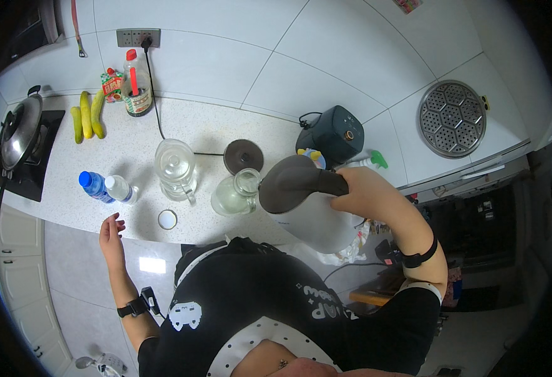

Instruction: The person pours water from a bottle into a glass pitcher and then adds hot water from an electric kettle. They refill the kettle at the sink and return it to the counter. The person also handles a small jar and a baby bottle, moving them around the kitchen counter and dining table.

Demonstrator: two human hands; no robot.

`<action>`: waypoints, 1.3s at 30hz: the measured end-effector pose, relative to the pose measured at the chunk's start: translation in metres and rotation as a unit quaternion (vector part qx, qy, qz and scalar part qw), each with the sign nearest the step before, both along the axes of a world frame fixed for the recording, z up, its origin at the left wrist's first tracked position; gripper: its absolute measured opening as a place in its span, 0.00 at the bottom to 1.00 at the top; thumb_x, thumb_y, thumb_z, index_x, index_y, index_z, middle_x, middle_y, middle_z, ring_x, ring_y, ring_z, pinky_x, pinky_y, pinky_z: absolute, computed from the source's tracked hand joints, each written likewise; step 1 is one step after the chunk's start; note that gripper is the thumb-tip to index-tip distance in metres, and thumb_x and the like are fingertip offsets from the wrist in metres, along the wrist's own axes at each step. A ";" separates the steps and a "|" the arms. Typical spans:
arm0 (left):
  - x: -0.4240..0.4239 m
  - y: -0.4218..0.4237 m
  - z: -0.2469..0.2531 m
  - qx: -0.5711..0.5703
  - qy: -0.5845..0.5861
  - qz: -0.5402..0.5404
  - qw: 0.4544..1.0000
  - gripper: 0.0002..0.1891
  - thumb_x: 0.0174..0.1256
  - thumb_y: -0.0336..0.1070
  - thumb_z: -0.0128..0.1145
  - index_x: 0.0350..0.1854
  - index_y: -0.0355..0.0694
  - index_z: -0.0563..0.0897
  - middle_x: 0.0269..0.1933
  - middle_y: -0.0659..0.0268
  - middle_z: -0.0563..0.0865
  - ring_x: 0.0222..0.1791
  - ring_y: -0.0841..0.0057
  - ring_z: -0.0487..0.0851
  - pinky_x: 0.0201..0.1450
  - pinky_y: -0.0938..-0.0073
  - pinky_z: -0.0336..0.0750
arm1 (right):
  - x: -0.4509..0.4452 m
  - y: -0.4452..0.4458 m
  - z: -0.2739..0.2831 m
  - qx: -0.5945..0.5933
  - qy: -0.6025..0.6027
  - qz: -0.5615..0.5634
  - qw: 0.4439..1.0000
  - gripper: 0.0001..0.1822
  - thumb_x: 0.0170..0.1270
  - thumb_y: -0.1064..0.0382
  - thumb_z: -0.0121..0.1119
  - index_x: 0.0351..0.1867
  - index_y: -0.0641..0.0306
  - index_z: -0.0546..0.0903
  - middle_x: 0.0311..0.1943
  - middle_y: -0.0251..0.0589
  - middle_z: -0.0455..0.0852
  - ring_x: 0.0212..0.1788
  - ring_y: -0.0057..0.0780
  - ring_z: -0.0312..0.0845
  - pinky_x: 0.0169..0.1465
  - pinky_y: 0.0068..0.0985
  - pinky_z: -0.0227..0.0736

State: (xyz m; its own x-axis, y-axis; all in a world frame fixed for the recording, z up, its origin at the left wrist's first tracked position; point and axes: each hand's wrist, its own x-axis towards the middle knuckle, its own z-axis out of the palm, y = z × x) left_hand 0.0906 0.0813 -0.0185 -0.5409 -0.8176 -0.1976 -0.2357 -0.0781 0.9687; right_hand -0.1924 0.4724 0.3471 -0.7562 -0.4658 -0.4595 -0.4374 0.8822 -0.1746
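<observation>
My right hand [367, 191] grips the dark handle of a white electric kettle [311, 224] with a dark grey lid. The kettle is tilted, its spout end beside the mouth of a glass jug [228, 197]; whether water is flowing is not clear. Behind the jug lies the round kettle base [243, 157]. A lidded glass pitcher [176, 167] stands to the left, with a small white-faced round lid [167, 219] before it. My left hand [112, 235] hangs empty at the counter's front edge, fingers loosely bent, near a blue-capped bottle [95, 186] and a white-capped bottle [120, 189].
A black air fryer [331, 135] and a spray bottle [372, 161] stand at the right. Along the back are cucumber-like vegetables [86, 115] and a red-capped sauce bottle [137, 85]. A lidded wok [21, 132] sits on the gas hob [52, 141]. A power cord [154, 89] runs from the wall socket.
</observation>
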 end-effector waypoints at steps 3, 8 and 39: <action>0.000 0.004 0.007 0.002 -0.009 0.003 1.000 0.20 0.79 0.52 0.50 0.56 0.43 0.85 0.39 0.72 0.86 0.39 0.84 0.82 0.44 0.78 0.69 | 0.001 -0.002 0.001 0.000 -0.002 -0.002 1.000 0.17 0.50 0.59 0.66 0.40 0.69 0.83 0.25 0.48 0.85 0.29 0.40 0.82 0.36 0.32 0.75; 0.002 0.007 0.009 0.006 -0.015 0.002 1.000 0.21 0.79 0.52 0.50 0.57 0.42 0.85 0.39 0.72 0.86 0.39 0.84 0.82 0.44 0.79 0.69 | 0.003 -0.007 0.002 0.009 0.001 0.002 1.000 0.17 0.50 0.59 0.66 0.39 0.69 0.83 0.25 0.47 0.84 0.27 0.38 0.82 0.35 0.32 0.75; -0.003 -0.004 0.011 -0.003 0.018 0.018 1.000 0.20 0.81 0.48 0.49 0.53 0.35 0.84 0.37 0.67 0.84 0.38 0.82 0.79 0.47 0.79 0.73 | -0.003 -0.012 0.003 0.028 -0.007 0.010 1.000 0.18 0.50 0.58 0.66 0.38 0.70 0.83 0.24 0.48 0.84 0.28 0.39 0.81 0.37 0.31 0.75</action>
